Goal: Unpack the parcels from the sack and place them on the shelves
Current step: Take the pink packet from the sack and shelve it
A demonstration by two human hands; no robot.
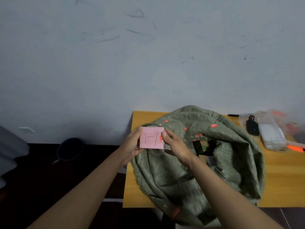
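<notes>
A small pink parcel is held up in the middle of the frame, its flat face turned toward the camera with dark pen marks on it. It looks almost square, so no long axis is clear; its edges run roughly level and upright. The left hand grips its left edge, thumb near the upper left corner and fingers curled behind. The right hand pinches the right edge, thumb tip on the upper right corner, the other fingers under and behind the parcel. The parcel sits between the two hands, above the left rim of the green sack.

The sack lies slumped on the yellow counter at the lower right of the frame, its mouth open, dark items showing inside. Near the right edge of the frame, clear plastic packets lie on the counter beside the sack.
</notes>
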